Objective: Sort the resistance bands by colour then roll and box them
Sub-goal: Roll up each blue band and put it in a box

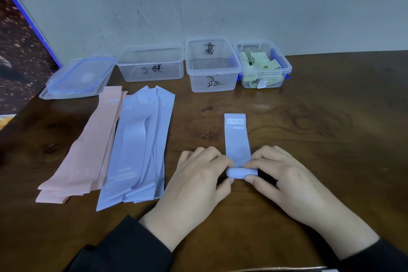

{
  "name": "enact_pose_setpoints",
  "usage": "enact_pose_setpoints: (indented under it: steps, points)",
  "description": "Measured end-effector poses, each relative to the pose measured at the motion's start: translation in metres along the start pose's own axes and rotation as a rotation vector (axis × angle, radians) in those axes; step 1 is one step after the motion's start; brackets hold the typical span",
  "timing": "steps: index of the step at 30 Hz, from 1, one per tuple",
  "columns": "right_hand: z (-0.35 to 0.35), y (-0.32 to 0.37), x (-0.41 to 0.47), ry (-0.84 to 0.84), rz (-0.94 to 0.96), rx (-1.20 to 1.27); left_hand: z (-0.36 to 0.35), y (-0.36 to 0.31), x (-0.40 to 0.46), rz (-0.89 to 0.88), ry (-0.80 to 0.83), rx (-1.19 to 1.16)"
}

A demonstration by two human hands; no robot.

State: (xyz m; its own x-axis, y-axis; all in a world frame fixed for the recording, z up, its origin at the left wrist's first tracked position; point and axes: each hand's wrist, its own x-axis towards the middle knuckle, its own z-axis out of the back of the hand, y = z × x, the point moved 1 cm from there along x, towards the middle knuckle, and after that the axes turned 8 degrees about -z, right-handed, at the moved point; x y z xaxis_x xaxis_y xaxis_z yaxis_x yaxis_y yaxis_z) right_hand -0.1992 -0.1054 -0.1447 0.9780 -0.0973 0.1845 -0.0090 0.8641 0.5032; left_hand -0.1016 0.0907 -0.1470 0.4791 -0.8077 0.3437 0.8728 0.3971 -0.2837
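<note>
A blue resistance band (237, 139) lies flat on the brown table, its near end curled into a small roll (241, 172). My left hand (198, 174) pinches the roll's left end and my right hand (284, 174) pinches its right end. To the left lie a pile of blue bands (141, 146) and a pile of pink bands (88, 150), all flat. At the back stand three clear boxes: the left box (151, 63) and the middle box (212, 66) hold nothing, and the right box (263, 65) holds green rolled bands.
Stacked clear lids (77, 77) with blue rims rest at the back left, beside a dark patterned panel (19, 59). A grey wall runs behind the boxes. Bare tabletop (331, 121) stretches to the right of my hands.
</note>
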Motion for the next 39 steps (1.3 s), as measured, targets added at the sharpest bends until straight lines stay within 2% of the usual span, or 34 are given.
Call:
enact_pose_setpoints:
  steps: [39]
  points:
    - [0.0008, 0.0014, 0.0004, -0.005, -0.008, 0.011, 0.0001, -0.0004, -0.0005, 0.011, -0.009, 0.000]
